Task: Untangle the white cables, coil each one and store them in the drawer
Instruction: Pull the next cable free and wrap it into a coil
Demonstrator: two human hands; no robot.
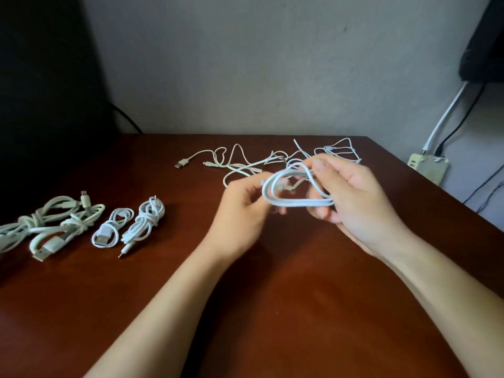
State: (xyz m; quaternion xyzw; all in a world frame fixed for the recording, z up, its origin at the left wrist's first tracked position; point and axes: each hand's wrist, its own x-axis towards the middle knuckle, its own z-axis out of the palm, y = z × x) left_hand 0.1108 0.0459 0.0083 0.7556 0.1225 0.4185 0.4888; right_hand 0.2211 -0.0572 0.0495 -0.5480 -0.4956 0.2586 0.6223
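Right now, in the head view, my right hand point(354, 203) is raised above the tabletop point(272, 309) with its thumb on top and its fingers curled underneath. Between them it grips a white cable point(289, 199) gathered into a few flat oval loops. The loops stick out to the left from this hand. My left hand point(242, 211) meets them at their far left end, with its fingers curled in and pinching the cable there. This hand is a little blurred, so I cannot make out exactly which fingers touch. Both forearms reach in from the bottom edge of the view.

Just behind the hands, near the back edge of the tabletop, lie the loose cables point(245, 162). They are thin and white and spread out in a tangle of crossing loops. One flat plug point(182, 162) points left at the end of the tangle.

Well apart to the left, four coiled cables lie in a row on the dark reddish-brown wood. The nearest bundle point(148, 216) is wound tightly, with a small pin plug poking toward me. Beside it is a small coil point(111, 227) with a wide flat plug. Then come two thicker, duller bundles point(65, 230), and the last one runs off the left edge.

Behind the tabletop is a plain grey wall point(245, 64). At the right, past the corner, a pale socket block point(428, 167) has a white cord and a black cord point(447, 115) running up from it.
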